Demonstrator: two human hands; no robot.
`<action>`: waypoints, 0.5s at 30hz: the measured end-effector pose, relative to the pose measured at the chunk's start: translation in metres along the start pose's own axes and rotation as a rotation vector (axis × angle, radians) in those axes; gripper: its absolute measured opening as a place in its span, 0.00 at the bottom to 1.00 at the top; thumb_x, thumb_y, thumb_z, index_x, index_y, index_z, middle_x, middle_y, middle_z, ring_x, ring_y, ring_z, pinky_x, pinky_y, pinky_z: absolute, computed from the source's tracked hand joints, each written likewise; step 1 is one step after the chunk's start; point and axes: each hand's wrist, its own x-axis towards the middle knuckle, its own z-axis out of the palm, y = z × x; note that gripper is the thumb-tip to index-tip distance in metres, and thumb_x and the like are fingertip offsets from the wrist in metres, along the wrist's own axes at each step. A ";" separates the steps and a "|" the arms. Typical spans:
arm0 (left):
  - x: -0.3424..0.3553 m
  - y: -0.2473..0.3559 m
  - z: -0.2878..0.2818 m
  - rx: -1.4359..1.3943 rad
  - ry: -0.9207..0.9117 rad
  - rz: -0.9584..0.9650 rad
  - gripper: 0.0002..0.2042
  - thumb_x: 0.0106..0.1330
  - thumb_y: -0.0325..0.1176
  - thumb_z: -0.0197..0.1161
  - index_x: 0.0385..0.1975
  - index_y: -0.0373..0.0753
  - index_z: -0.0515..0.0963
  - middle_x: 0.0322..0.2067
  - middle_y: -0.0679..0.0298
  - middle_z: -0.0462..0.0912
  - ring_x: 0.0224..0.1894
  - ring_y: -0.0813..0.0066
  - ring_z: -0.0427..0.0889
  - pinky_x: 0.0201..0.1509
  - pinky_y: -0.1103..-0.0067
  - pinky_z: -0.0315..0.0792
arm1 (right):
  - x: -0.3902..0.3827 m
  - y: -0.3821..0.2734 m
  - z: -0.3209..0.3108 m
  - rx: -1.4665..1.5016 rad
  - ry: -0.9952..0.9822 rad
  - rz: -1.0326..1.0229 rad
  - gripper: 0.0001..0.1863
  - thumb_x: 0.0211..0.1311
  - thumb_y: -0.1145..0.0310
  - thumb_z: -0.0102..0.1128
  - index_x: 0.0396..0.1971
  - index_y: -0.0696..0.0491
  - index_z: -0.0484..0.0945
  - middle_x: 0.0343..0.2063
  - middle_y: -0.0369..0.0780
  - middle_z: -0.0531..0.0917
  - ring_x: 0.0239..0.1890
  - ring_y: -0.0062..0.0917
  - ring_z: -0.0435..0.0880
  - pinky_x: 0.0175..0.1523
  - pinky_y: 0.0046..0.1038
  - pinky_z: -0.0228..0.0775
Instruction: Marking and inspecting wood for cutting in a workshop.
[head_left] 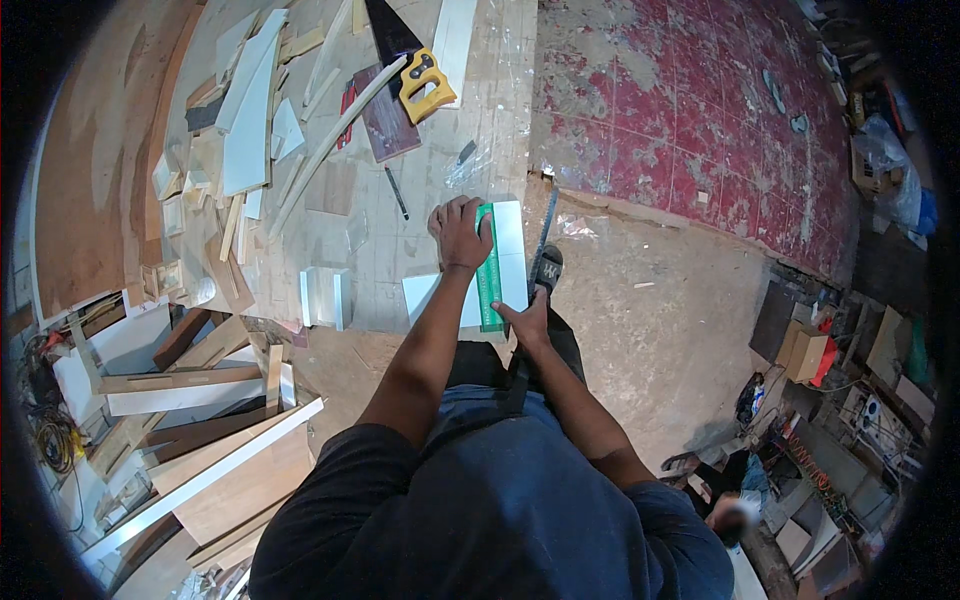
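Note:
A green ruler (488,270) lies lengthwise along a white board (511,245) at the table's right edge. My left hand (462,232) is on the ruler's far part, its thumb pressing the ruler and its fingers bent on the tabletop. At the near end, my right hand (527,322) has its thumb on the ruler and its other fingers by the board's edge. A long thin dark strip (545,225) runs up from those fingers; its kind is unclear. Another white piece (422,294) lies left of the ruler. A dark pen (397,194) lies farther off.
A yellow-handled handsaw (428,88), red-handled pliers (347,112) and wood offcuts (250,130) are on the table (380,270). Boards (240,470) are heaped at lower left. Another person (722,500) is at lower right. Worn red flooring (680,110) is at upper right.

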 end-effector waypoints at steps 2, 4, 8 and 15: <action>0.001 0.001 0.000 -0.005 -0.002 0.008 0.15 0.61 0.39 0.63 0.47 0.46 0.78 0.49 0.59 0.74 0.58 0.56 0.68 0.67 0.56 0.51 | 0.000 -0.001 0.000 -0.007 0.015 -0.008 0.51 0.41 0.54 0.84 0.58 0.65 0.60 0.50 0.54 0.77 0.54 0.41 0.78 0.60 0.38 0.70; 0.001 0.000 0.000 -0.008 -0.003 0.016 0.15 0.61 0.39 0.63 0.47 0.47 0.78 0.49 0.60 0.74 0.58 0.57 0.68 0.67 0.56 0.52 | 0.000 -0.002 0.001 -0.062 0.033 -0.005 0.51 0.41 0.55 0.84 0.58 0.64 0.59 0.50 0.53 0.77 0.54 0.40 0.78 0.60 0.37 0.70; -0.001 -0.002 0.000 0.015 0.021 0.034 0.15 0.62 0.39 0.63 0.47 0.46 0.78 0.49 0.60 0.75 0.58 0.57 0.69 0.66 0.56 0.53 | -0.001 -0.002 0.004 -0.015 0.061 -0.032 0.45 0.40 0.63 0.85 0.54 0.63 0.62 0.46 0.48 0.76 0.48 0.32 0.78 0.54 0.32 0.74; 0.002 -0.001 0.000 -0.009 0.015 0.035 0.14 0.62 0.39 0.63 0.47 0.47 0.78 0.49 0.60 0.75 0.58 0.57 0.69 0.67 0.56 0.53 | 0.006 0.018 0.006 -0.006 0.034 0.005 0.52 0.40 0.56 0.84 0.59 0.63 0.59 0.51 0.53 0.77 0.54 0.41 0.78 0.60 0.37 0.71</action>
